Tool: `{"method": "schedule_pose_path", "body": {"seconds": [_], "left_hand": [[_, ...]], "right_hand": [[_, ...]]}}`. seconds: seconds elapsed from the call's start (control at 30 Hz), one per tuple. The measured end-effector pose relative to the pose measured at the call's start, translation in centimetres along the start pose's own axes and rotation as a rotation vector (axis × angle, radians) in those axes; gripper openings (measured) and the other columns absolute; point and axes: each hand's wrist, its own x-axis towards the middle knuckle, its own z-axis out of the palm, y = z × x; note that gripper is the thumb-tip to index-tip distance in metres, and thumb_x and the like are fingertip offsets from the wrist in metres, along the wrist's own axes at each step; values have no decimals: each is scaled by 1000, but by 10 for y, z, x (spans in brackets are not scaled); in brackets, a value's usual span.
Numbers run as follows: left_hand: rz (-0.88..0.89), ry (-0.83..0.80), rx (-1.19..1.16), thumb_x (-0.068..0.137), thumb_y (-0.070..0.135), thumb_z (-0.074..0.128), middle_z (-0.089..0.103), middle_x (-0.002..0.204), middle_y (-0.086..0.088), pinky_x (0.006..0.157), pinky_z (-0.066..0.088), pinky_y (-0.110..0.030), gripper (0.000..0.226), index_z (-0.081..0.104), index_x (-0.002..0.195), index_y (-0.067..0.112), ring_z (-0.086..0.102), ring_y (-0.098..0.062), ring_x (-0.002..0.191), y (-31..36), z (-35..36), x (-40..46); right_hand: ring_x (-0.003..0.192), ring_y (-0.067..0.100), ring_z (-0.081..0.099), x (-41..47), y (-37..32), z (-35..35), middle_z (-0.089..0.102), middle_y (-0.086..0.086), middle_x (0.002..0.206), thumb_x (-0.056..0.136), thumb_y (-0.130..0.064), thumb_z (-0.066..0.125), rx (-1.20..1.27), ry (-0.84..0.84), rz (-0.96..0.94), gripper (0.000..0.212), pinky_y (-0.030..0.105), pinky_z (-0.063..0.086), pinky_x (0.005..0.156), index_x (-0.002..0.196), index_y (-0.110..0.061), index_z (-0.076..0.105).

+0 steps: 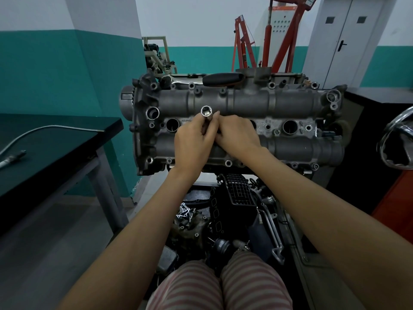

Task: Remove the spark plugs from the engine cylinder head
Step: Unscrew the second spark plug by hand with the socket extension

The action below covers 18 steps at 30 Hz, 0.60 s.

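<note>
The grey engine cylinder head (290, 101) stands in front of me with a row of round spark plug wells; one open well (172, 125) is at the left, another (290, 127) at the right. My left hand (193, 143) grips a long silver spark plug socket (206, 113), its open top end facing me. My right hand (238, 135) touches the socket's side with its fingertips, just over the middle wells. The socket's lower end and any plug in it are hidden by my hands.
A ratchet with a black handle (223, 79) lies on the head's far edge. A dark table (55, 139) with a hose stands at the left. Red engine cranes (279, 41) stand behind. Loose engine parts (223, 215) lie below.
</note>
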Motion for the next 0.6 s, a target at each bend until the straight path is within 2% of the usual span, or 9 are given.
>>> {"method": "schedule_pose_path", "body": {"seconds": [0.13,0.27,0.4,0.5,0.6], "left_hand": [[5,-13,9,93,31,55,45,47,0,50,36,-28,35,59,71,4,45,-16,46,1,0,-1],[13,-15,30,93,28,54,50,52,-6,50,38,-30,30,56,78,2,47,-17,48,0,0,0],[12,-13,40,91,24,54,46,52,4,49,35,-23,23,55,80,4,44,-10,47,-2,1,0],[8,-13,41,90,21,53,41,50,8,48,29,-20,20,53,75,8,40,-8,45,-3,1,0],[1,-22,38,91,22,53,39,47,9,49,27,-22,26,49,68,11,37,-8,44,-4,2,1]], "right_hand": [[78,33,61,0,0,3,66,11,89,91,-27,40,-66,-9,-27,25,32,29,57,96,-9,56],[80,31,60,0,0,2,63,7,97,91,-31,42,12,2,-25,22,30,25,56,98,-12,48],[75,32,57,-1,0,2,61,7,94,91,-30,44,47,-5,-27,18,33,15,49,87,-18,31],[73,32,57,-2,0,1,61,8,90,91,-29,44,58,-3,-31,18,31,14,46,86,-18,30],[76,33,59,-1,0,1,64,9,86,91,-31,43,37,5,-13,14,31,22,53,85,-17,41]]}}
